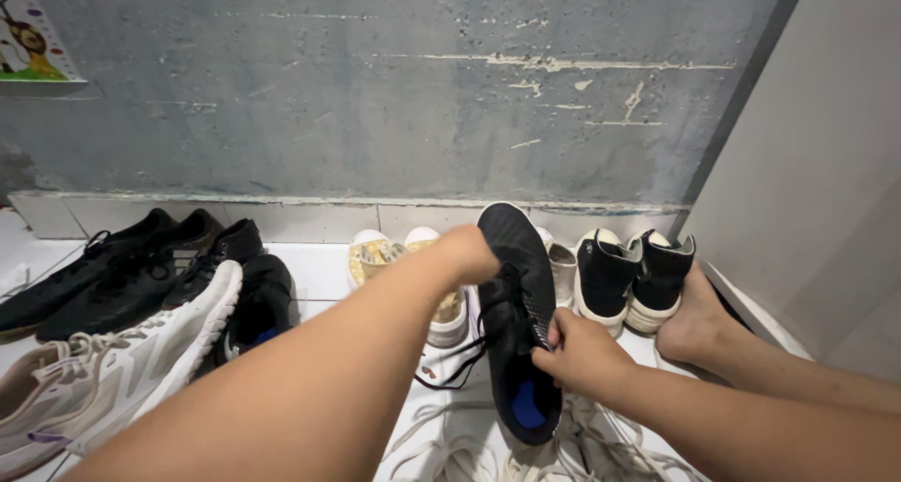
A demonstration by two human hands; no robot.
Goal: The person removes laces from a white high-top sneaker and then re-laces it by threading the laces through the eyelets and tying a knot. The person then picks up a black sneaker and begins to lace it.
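A black sneaker [519,285] with a blue insole and loose black laces is lifted above the floor, toe pointing toward the wall. My left hand [466,254] grips it at the left side near the toe. My right hand [582,352] pinches its right edge beside the lace eyelets. My bare foot [696,321] rests on the tiles at the right, next to the shoes.
Along the grey wall stand black sneakers [113,275], a white sneaker [122,360], cream shoes [413,257] and a black high-top pair with white soles [633,275]. White laces [469,440] lie on the white tiled floor [319,271]. A pale wall [826,163] closes the right side.
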